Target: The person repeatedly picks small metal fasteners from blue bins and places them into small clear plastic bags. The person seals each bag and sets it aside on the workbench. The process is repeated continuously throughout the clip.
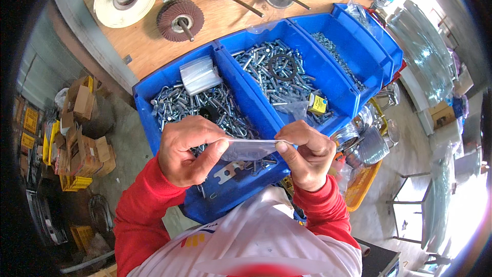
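Note:
A small clear zip bag (250,150) is stretched level between my two hands, its top edge pulled straight. At one corner my left hand (188,150) pinches it between thumb and finger. My right hand (308,155) pinches the opposite corner the same way. Both hands are over the front of a blue bin (148,132) heaped with metal bolts (177,103). A stack of clear plastic bags (200,76) lies on those bolts. Below the held bag, a flat metal plate with notches (228,172) rests near the bin's front lip. Whether the held bag contains anything, I cannot tell.
To the right, another blue bin holds bolts (256,66), a black ring (282,67) and a small yellow box (317,104). More blue bins (353,31) continue beyond. Abrasive discs (179,19) hang on pegs on a wooden board (215,25). Cardboard boxes (82,151) sit at left.

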A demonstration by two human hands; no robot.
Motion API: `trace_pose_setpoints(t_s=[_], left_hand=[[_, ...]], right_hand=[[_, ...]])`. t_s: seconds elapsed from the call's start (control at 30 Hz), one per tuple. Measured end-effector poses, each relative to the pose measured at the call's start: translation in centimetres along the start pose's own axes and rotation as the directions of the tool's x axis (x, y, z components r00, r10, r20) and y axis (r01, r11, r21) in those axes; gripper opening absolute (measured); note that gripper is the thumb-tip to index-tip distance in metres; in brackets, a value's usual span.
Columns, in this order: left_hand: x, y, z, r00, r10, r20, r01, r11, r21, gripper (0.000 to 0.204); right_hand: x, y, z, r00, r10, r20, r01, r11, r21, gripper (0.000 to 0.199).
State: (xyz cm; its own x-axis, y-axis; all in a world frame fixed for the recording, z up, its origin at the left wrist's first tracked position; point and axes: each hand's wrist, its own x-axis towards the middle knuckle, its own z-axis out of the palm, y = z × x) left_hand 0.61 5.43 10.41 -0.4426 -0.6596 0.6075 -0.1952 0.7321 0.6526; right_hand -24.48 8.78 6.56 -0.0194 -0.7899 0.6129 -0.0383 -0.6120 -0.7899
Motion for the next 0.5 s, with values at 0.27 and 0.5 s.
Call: trace_pose_setpoints(t_s=[0.27,0.5], left_hand=[[0.2,0.2,1.2,0.996,-0.07,0.056,0.073,0.995,-0.061,0.027],[2.9,1.9,3.4,0.969,0.163,0.186,-0.148,0.985,-0.094,0.014]], right_hand=[[-1.3,-1.1,-2.0,0.999,0.029,0.031,-0.027,0.998,-0.06,0.009],[-1.7,-2.8,-4.0,0.987,0.098,0.128,-0.087,0.993,-0.085,0.021]])
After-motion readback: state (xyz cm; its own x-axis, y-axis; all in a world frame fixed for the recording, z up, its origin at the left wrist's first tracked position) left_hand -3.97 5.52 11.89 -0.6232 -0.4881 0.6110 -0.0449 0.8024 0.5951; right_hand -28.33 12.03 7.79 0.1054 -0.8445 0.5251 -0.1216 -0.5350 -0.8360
